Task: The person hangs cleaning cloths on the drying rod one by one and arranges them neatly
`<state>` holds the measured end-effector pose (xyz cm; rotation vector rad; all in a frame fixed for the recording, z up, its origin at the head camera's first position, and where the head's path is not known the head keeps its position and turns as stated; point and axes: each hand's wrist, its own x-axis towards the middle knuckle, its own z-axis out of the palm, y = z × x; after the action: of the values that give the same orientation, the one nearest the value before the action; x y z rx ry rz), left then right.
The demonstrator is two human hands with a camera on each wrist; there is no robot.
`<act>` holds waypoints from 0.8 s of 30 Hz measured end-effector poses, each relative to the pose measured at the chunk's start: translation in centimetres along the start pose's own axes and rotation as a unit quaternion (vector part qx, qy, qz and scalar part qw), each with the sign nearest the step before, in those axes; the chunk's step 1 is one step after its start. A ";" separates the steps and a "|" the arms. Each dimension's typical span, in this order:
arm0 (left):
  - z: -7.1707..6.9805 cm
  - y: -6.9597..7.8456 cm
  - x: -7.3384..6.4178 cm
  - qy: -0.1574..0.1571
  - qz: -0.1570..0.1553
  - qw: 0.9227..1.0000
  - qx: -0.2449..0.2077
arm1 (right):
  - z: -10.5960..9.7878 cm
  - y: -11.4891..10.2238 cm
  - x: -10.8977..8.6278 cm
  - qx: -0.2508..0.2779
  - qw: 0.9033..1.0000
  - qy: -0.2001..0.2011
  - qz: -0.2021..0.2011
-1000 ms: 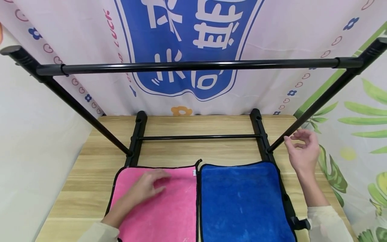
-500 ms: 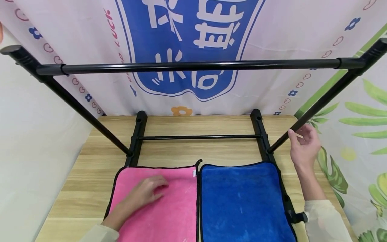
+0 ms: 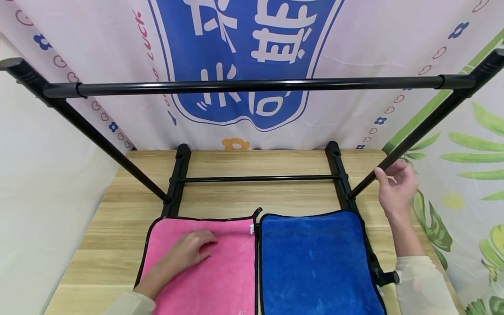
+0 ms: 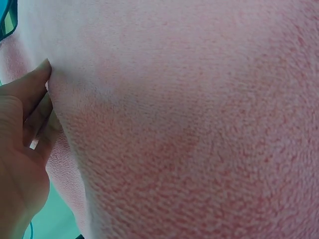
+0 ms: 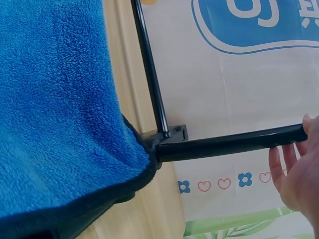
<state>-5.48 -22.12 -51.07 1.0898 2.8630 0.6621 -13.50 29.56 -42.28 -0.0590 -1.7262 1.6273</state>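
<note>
A pink towel and a blue towel, both with dark trim, lie side by side between the dark feet of a black metal rack. My left hand rests over the pink towel, fingers loosely bent and thumb apart from them. In the left wrist view its fingertips meet the pink cloth at a fold. My right hand holds the rack's right upright post low down. The right wrist view has the thumb on one side of that post and the fingers on the other.
The rack stands on a wooden table. A thin lower bar joins its feet behind the towels. At the back hangs a printed curtain; a leaf-patterned cloth is on the right. A short black stub sticks out by the right sleeve.
My right hand has moved slightly up and right, and its fingers have closed round the post. My left hand has shifted slightly down over the pink towel.
</note>
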 end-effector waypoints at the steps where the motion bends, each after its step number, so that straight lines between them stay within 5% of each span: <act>1: 0.0 0.0 0.0 0.002 0.001 1.000 0.001 | 0.0 0.1 -0.1 0.007 1.000 0.001 -0.002; 10: 0.0 0.1 0.3 0.007 0.002 1.000 -0.008 | 0.0 1.1 -0.1 0.032 0.998 -0.012 -0.048; 24: 0.0 0.2 0.6 0.006 -0.016 0.999 -0.048 | -0.3 1.8 0.1 0.052 0.998 -0.014 -0.031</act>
<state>-5.80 -21.58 -50.93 1.0274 2.8180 0.7976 -14.21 30.26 -43.79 0.0686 -1.6452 1.6763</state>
